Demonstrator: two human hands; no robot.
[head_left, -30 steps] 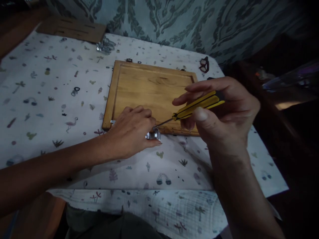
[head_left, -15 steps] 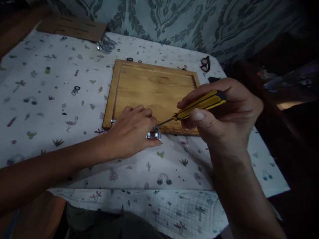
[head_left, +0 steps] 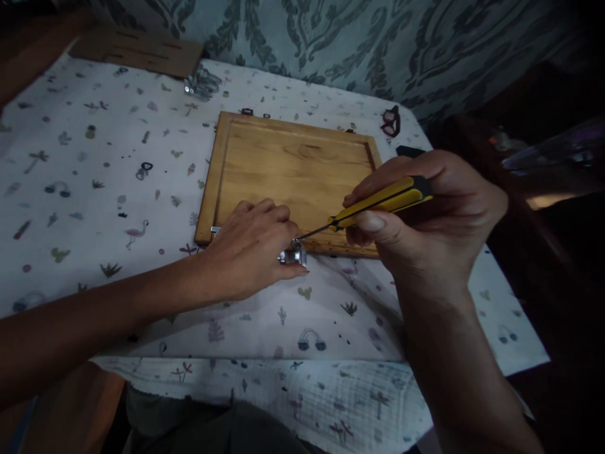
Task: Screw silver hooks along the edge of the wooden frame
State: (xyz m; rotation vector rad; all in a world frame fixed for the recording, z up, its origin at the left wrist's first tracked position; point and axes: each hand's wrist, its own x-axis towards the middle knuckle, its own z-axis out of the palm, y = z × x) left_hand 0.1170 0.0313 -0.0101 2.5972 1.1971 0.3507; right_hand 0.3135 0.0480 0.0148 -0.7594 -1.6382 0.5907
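A wooden panel (head_left: pixel 293 167) with a raised frame lies flat on the patterned cloth. At its near edge my left hand (head_left: pixel 250 252) grips a shiny metal hinge (head_left: pixel 295 255), thumb below and curled fingers above on the wood. My right hand (head_left: pixel 425 221) is closed round the yellow and black handle of a screwdriver (head_left: pixel 380 203). Its shaft slants down to the left, and the tip meets the metal piece beside my left fingertips. Whether a screw sits under the tip is too small to tell. Another metal part (head_left: pixel 215 231) shows at the panel's near left corner.
Behind the panel at the left are a brown cardboard piece (head_left: pixel 137 50) and a pile of metal hardware (head_left: pixel 202 84). A dark red-framed object (head_left: pixel 391 121) lies at the back right, with a dark object (head_left: pixel 409 151) partly behind my right hand. The cloth (head_left: pixel 85 239) covers the table.
My right hand and the screwdriver handle have shifted slightly right, with the handle turned a little. The tip stays at the metal piece. My left hand looks nearly still.
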